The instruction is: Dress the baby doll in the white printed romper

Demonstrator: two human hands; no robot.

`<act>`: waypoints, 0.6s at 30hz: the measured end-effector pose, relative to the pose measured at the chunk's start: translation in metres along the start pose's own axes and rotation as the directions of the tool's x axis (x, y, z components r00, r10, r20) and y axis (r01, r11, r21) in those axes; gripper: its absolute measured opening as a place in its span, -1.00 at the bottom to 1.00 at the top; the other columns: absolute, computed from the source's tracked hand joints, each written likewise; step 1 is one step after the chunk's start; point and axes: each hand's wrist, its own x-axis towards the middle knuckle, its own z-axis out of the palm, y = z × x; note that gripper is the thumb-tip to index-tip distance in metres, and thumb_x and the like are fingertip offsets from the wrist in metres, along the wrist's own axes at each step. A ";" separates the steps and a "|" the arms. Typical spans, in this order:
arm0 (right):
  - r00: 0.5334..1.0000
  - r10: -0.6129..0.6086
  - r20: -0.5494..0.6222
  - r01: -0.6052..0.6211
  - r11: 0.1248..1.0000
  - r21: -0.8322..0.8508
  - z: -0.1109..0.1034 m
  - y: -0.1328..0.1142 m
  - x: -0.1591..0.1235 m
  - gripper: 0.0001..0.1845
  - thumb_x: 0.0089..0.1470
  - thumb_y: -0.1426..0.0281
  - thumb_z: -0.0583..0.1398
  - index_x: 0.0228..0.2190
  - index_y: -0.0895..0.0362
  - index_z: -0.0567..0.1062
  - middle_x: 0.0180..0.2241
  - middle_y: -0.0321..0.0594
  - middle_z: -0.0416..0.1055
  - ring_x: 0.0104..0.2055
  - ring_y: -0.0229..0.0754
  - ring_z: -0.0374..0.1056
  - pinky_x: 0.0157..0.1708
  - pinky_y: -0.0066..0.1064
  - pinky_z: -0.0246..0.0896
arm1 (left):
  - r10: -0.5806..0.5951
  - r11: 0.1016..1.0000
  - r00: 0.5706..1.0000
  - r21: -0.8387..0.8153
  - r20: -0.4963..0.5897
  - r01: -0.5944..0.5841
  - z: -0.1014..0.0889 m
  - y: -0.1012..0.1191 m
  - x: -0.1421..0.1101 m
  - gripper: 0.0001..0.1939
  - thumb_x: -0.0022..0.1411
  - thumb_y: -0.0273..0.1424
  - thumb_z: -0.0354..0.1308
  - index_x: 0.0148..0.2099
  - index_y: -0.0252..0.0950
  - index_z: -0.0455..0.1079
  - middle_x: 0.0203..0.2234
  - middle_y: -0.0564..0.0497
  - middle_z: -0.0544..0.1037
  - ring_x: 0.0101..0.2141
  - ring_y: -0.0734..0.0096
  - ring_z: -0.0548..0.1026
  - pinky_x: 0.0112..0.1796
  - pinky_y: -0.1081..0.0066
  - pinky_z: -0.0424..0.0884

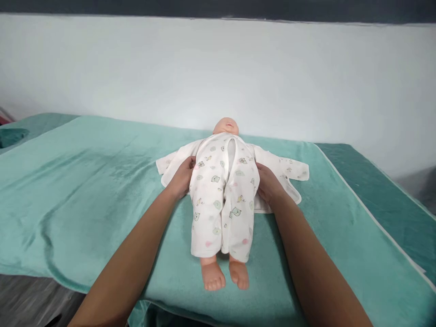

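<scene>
A baby doll lies on its back, head toward the wall and bare feet toward me. White baby trousers printed with small animals cover its legs and reach up over its belly. Beneath them a white baby shirt spreads out, both sleeves stretched sideways. At the left side of the waist, my left hand is closed on the trousers' edge, its fingertips partly hidden by cloth. My right hand grips the opposite side, most of its fingers tucked behind the fabric.
A light green plush cover lies over the table, with folds at the left. Darker green cloth shows at the right beyond a white edge. Behind the table stands a white wall. Grey floor appears at lower left.
</scene>
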 end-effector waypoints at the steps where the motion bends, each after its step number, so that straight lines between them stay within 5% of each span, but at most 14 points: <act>1: 1.000 0.009 0.002 -0.009 1.000 0.006 0.001 -0.001 -0.002 -0.78 -0.02 0.20 0.33 -0.33 0.04 0.57 -0.34 -0.17 0.62 -0.23 0.02 0.53 -0.28 -0.18 0.50 | -0.025 0.999 0.999 -0.046 0.023 0.026 0.001 0.001 -0.001 -0.54 0.12 -0.18 0.28 0.05 -0.25 0.42 -0.18 -0.06 0.64 -0.20 0.22 0.58 -0.17 0.26 0.53; 9: 0.995 0.092 0.045 -0.099 0.982 0.161 0.009 -0.007 -0.012 -0.79 -0.17 0.42 0.30 -0.36 0.03 0.57 -0.35 -0.15 0.62 -0.19 0.10 0.55 -0.21 -0.09 0.55 | -0.160 0.974 0.979 -0.141 0.126 0.177 0.001 0.003 -0.002 -0.53 0.05 -0.26 0.38 0.04 -0.18 0.50 -0.26 -0.04 0.68 -0.19 0.13 0.63 -0.19 0.21 0.60; 14: 0.986 0.063 0.156 -0.078 0.993 0.092 0.004 -0.007 -0.014 -0.79 -0.13 0.37 0.34 -0.33 0.01 0.58 -0.23 -0.15 0.62 -0.13 0.06 0.53 -0.14 -0.09 0.52 | -0.153 0.970 0.981 -0.170 0.122 0.173 -0.001 0.002 -0.001 -0.56 0.09 -0.21 0.36 0.02 -0.20 0.53 -0.27 -0.06 0.68 -0.20 0.09 0.64 -0.21 0.20 0.62; 18: 0.988 0.076 0.133 -0.090 0.991 0.099 0.001 -0.004 -0.012 -0.74 -0.13 0.30 0.37 -0.29 0.00 0.60 -0.25 -0.14 0.62 -0.15 0.04 0.52 -0.12 -0.12 0.50 | -0.131 0.970 0.982 -0.186 0.134 0.155 -0.001 0.004 -0.003 -0.60 0.15 -0.19 0.32 0.01 -0.22 0.55 -0.20 -0.08 0.68 -0.18 0.12 0.64 -0.23 0.25 0.62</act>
